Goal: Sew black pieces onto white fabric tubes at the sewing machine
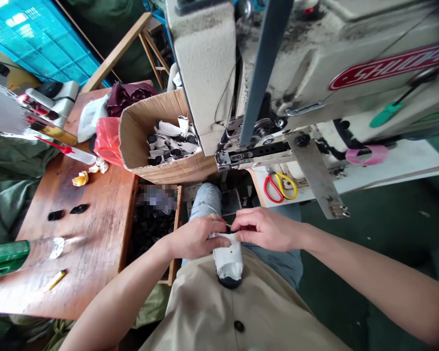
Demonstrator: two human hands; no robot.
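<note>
A small white piece with black ends, which looks like a shoe upper (228, 253), is held in front of my shirt, over my lap. My left hand (199, 236) pinches its far edge from the left, thumb lying on the white side. From the right, my right hand (256, 226) grips the same edge between thumb and fingers. The fingertips of both hands nearly meet at the dark rim, and what lies between them is partly hidden. Just beyond the hands stands a sewing machine (295, 73) with its narrow arm (256, 158) pointing left.
An open cardboard box (161, 170) holds several white and black pieces. On the wooden table (95, 243) lie a green bottle (7, 258), a yellow marker or cutter (56, 279) and small black parts (79, 209). Scissors (279, 187) rest on the machine's table.
</note>
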